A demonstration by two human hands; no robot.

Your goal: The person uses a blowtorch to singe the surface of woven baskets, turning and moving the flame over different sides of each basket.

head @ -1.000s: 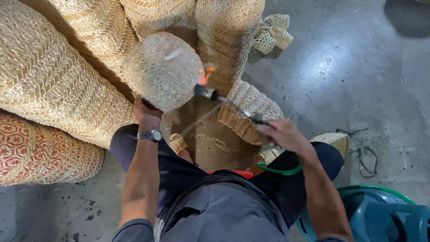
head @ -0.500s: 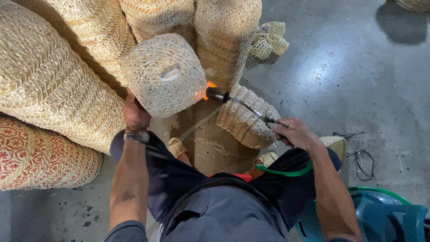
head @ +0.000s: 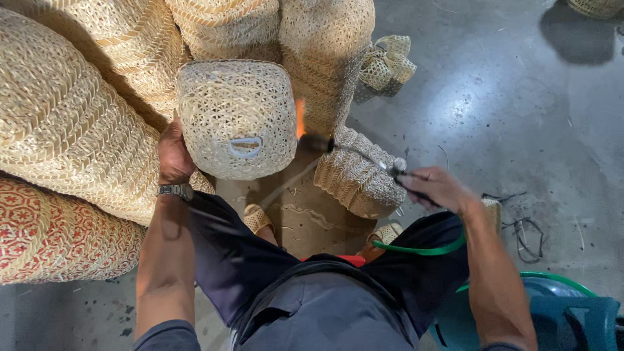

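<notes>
We count one small woven basket in work, held up in front of the knees, its rounded bottom turned toward us; a small oval white tag lies on that weave, low and centred. Our left hand clasps the basket's left side, fingers wrapped behind it and hidden, a wristwatch on the wrist just below. Our right hand is closed around the handle of one gas torch; the dark nozzle points at the basket's right edge, where a short orange flame licks the weave. One green hose runs from below the right hand across the lap toward a blue-green tank at the lower right.

Around the held basket we count at least four large pale woven baskets stacked on their sides to the left and above, and one red-and-white patterned basket low on the left. A smaller ribbed basket lies just under the torch, and a little open-weave piece sits beside the tall stack. What is inside any of them we cannot tell. Two woven sandals show on the brown cardboard sheet over the grey concrete floor.
</notes>
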